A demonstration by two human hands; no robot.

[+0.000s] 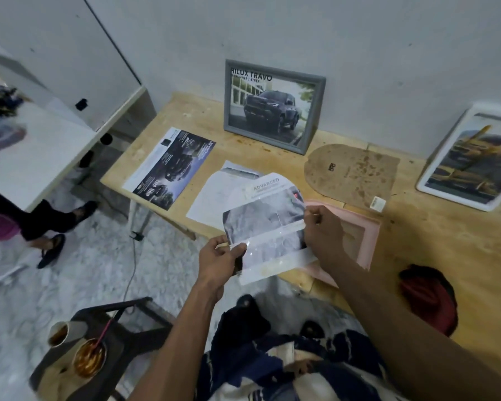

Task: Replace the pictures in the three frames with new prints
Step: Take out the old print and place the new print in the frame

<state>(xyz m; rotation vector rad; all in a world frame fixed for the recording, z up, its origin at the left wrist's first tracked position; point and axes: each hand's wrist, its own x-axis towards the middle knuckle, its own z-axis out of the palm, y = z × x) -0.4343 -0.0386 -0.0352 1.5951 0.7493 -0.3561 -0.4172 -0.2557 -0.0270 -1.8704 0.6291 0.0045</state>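
Nearest, two cups (78, 347) on a dark stool, well left of the pink frame (356, 241). Just left of that frame, raised above the surface (434, 256): a print (268, 227) pinched at both ends. Left hand (219, 260) gripping its near-left corner, thumb on top; right hand (326, 227) clamping the right edge, fingers closed over the paper. Some glossy sheet seems to overlap the print, hard to tell apart.

Pink frame lying flat, face down, back open, partly hidden under the right forearm. Red cloth (428, 299) right of it, near the edge.

Beyond the pink frame, a brown backing board (350, 172) lying loose, apart from the opening. Left of that, loose sheets (214, 195) and a dark brochure (171, 169). Farther still, a grey frame (274, 107) leaning upright on the wall, truck picture already in; a white frame (472, 160) leaning far right.

Likely step: fitting a print into the pink frame. Next calls for squaring the print to the opening, laying it flat without creasing, then dropping the board back over it.
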